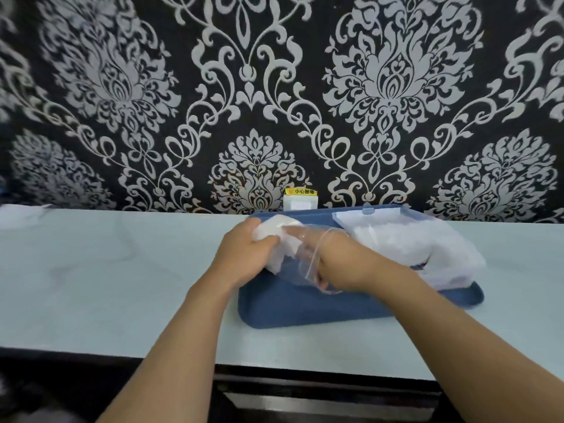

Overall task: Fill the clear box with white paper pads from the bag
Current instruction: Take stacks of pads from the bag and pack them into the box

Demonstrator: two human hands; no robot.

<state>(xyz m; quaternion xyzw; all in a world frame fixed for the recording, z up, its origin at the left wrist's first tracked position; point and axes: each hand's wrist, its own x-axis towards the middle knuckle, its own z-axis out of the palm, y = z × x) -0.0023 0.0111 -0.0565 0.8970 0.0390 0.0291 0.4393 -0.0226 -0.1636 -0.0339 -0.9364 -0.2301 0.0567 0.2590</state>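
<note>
A clear plastic bag with white paper pads lies over the left part of a blue tray. My left hand grips the bag's closed end around the pads. My right hand is pushed into the bag's open mouth, its fingers seen through the plastic touching the pads. The clear box stands on the tray's right side, with white pads inside and its lid raised at the back.
The tray sits on a pale countertop against a black and silver patterned wall. A small white socket cover with a yellow label is behind the tray. The counter's front edge drops to dark cabinets.
</note>
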